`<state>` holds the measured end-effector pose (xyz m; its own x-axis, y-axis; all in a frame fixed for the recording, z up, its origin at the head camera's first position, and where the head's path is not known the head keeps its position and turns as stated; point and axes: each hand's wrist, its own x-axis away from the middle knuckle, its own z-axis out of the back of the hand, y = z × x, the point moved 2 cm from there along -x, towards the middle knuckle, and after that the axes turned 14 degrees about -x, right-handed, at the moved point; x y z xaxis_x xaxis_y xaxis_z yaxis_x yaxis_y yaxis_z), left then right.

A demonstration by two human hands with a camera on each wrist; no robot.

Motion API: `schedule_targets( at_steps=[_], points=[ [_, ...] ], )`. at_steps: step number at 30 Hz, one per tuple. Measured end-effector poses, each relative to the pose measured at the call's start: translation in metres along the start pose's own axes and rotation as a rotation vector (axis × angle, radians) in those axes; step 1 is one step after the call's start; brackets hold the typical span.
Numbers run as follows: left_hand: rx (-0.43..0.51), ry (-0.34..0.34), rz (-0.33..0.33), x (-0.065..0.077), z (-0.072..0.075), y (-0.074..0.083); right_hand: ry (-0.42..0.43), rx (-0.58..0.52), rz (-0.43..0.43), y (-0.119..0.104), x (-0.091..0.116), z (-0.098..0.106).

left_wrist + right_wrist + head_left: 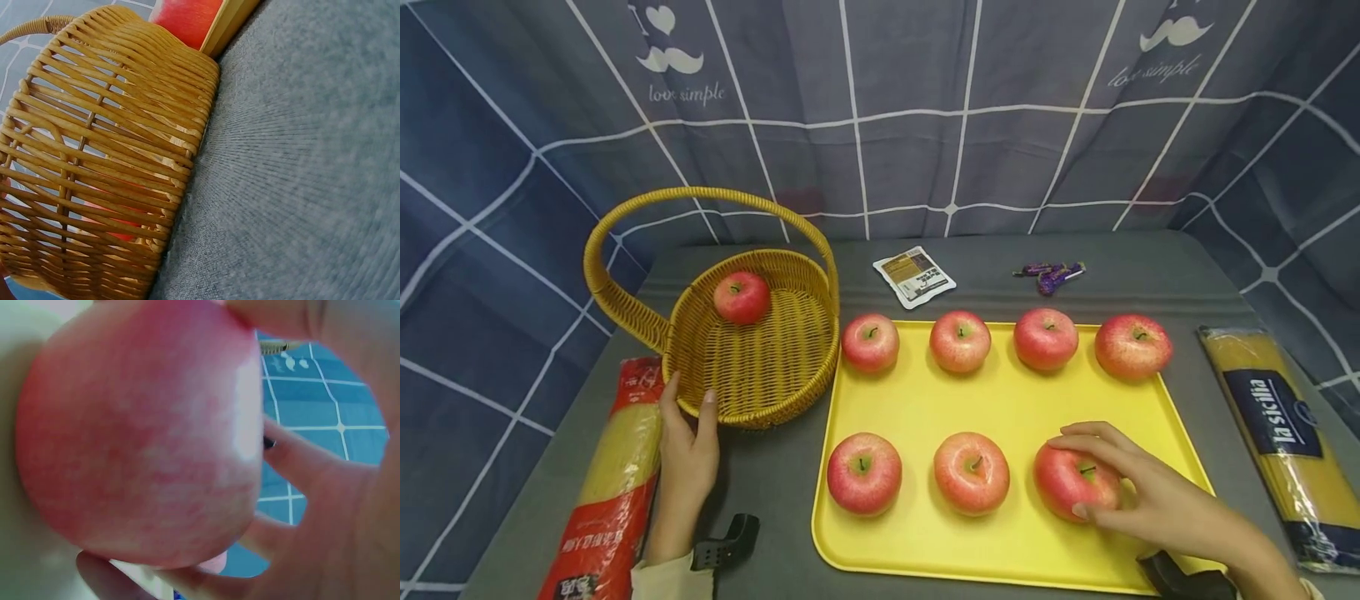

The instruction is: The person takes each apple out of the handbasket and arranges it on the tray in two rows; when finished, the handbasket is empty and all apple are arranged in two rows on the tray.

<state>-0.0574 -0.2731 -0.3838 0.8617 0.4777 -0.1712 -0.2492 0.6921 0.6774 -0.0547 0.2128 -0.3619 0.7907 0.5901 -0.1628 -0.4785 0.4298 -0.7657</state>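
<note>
On the left stands a yellow wicker basket (786,408) with a tall handle, one red apple (742,297) inside it. My left hand (688,454) holds the basket's near rim at its left; the left wrist view shows the basket's woven side (106,150) close up. At the right, my right hand (1138,487) grips a red apple (1075,479) at the tray's near right, fingers over its far side and thumb on its near side. In the right wrist view this apple (140,437) fills the frame between the fingers and thumb.
A yellow tray (917,408) carries several more apples in two rows. Behind it lie a white-and-brown packet (914,277) and purple-wrapped candies (1052,277). A red noodle pack (613,500) lies left, a la sicilia pasta pack (1285,433) right. Checked cloth (910,158) hangs behind.
</note>
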Motion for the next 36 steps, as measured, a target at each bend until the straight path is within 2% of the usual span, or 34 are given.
schedule_targets(
  at_steps=[4, 8, 10, 15, 19, 24, 28, 32, 36],
  points=[
    [-0.002, -0.001, 0.003, 0.0, 0.0, 0.0, -0.022, 0.016, 0.032, -0.003, 0.001, -0.005],
    [-0.001, 0.004, 0.005, 0.0, 0.0, 0.0, -0.013, 0.045, -0.013, -0.006, 0.001, -0.005],
    [0.002, 0.006, 0.002, 0.0, 0.0, 0.0, -0.016, 0.059, -0.066, -0.008, 0.002, -0.002],
    [0.003, 0.011, -0.004, -0.001, -0.001, 0.0, -0.001, 0.096, -0.147, -0.019, -0.004, 0.019],
    [0.007, 0.011, -0.002, 0.0, -0.001, 0.0, 0.062, 0.173, -0.095, -0.034, -0.021, 0.038],
    [0.009, 0.006, 0.001, 0.001, -0.001, 0.001, 0.118, 0.197, -0.011, -0.057, -0.057, 0.047],
    [0.009, 0.003, 0.006, 0.002, 0.0, 0.001, 0.087, 0.143, 0.054, -0.075, -0.097, 0.038],
    [0.004, 0.0, 0.01, 0.002, 0.0, 0.001, -0.003, 0.023, 0.099, -0.084, -0.145, 0.018],
    [-0.007, 0.007, 0.011, 0.0, -0.001, 0.001, -0.115, -0.076, 0.092, -0.092, -0.198, -0.011]
  ],
)
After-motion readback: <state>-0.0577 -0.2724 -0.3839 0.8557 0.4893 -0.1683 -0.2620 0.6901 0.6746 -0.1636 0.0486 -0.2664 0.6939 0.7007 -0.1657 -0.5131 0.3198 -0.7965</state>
